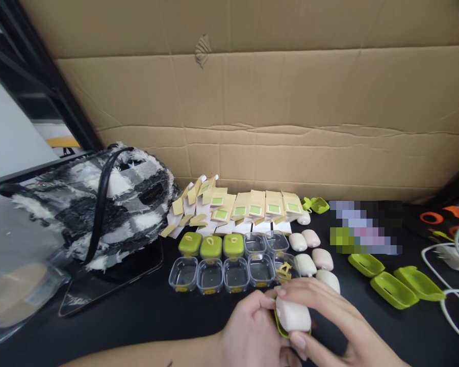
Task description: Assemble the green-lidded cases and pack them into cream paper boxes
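My left hand (248, 326) is closed around a green cover (279, 325), of which only an edge shows. A white rounded case (296, 315), shaped like an earbud case, sits partly in that cover. My right hand (340, 321) grips the white case between its thumb and fingers. Just beyond my hands is a clear plastic box (285, 267) with yellow strap-like pieces inside. More white and pinkish cases (305, 265) lie beside it. To the right rest several loose green cover halves (393, 290). My left hand's fingertips are partly hidden behind the cover.
Clear boxes (210, 275) stand in two rows, three holding green-covered cases (211, 246). Folded cream cards (254, 208) line the back against cardboard (268, 92). A shaggy checked bag (110, 204) lies left on a dark tablet (115, 280). White cables (449, 311) and orange-handled scissors (430, 218) are right.
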The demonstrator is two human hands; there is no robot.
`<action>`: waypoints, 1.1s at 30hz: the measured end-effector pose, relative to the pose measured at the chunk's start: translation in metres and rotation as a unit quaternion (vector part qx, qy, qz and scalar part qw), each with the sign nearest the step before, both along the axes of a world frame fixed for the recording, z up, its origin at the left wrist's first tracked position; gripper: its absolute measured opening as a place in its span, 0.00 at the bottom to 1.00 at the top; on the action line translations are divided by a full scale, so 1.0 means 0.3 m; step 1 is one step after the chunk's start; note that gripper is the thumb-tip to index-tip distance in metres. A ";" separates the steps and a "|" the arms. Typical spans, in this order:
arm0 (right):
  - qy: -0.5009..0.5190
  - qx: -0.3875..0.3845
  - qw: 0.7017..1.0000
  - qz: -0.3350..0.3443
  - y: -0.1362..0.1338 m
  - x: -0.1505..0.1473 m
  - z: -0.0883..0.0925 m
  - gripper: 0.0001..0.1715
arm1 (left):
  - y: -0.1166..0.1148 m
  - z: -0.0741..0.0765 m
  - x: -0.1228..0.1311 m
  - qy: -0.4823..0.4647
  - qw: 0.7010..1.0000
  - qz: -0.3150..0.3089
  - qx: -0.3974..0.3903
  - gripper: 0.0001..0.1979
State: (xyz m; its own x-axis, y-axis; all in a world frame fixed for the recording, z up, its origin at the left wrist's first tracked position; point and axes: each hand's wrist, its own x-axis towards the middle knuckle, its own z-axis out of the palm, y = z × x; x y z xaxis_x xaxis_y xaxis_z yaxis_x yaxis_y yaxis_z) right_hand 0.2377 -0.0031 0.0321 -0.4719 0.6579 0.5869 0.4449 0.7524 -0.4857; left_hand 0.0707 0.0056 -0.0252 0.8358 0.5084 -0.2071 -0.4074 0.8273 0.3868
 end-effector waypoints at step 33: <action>-0.109 -0.142 0.983 0.049 -0.009 -0.026 -0.025 0.10 | 0.011 0.015 -0.004 0.044 0.998 -0.042 -0.022 0.10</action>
State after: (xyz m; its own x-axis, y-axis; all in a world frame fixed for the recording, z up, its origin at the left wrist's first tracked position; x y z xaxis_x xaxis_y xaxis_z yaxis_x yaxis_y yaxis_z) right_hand 0.2300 -0.0057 0.0245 -0.6345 0.7260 0.2653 0.4939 0.6449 -0.5833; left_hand 0.0696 0.0089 -0.0209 0.8528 0.4256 -0.3027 -0.3011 0.8742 0.3809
